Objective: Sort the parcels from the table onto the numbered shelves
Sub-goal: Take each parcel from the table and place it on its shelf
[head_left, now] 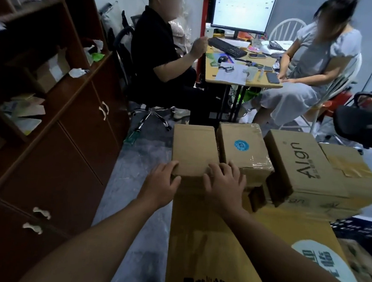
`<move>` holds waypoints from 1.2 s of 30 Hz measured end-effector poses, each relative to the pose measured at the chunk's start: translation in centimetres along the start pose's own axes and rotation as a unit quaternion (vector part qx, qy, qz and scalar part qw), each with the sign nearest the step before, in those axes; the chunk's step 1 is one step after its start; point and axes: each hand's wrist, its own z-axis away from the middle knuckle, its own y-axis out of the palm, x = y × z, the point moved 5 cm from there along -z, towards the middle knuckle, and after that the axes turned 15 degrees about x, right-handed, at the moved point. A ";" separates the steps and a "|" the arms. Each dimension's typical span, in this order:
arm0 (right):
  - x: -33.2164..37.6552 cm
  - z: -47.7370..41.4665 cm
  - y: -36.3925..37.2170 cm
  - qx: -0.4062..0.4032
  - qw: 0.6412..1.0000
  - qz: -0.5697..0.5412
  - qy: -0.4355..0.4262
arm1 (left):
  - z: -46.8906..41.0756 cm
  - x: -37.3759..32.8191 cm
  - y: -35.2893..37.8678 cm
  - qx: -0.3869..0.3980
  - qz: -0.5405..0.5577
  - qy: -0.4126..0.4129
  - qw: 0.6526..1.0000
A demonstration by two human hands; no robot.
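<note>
A plain brown cardboard parcel (pixel 193 148) sits at the left end of a row of boxes on a large flat carton (pixel 216 244). My left hand (pixel 162 183) grips its near left corner, thumb against the front face. My right hand (pixel 225 181) holds its near right corner, fingers curled over the top edge. Beside it stands a taped parcel with a round blue sticker (pixel 244 148), then a box printed "Align" (pixel 297 164) and another taped box (pixel 353 171). The dark wooden shelf unit (pixel 56 98) stands to my left.
Two people sit at a desk (pixel 242 76) with a monitor (pixel 243 9) and keyboard straight ahead. A black office chair (pixel 366 125) is at the right. The shelves hold papers and small boxes. Grey floor (pixel 141 182) runs between shelf unit and cartons.
</note>
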 end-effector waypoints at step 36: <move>-8.1 21.3 11.2 0.037 0.950 -0.297 0.087 | 20.8 1.1 13.5 0.046 0.221 0.012 0.974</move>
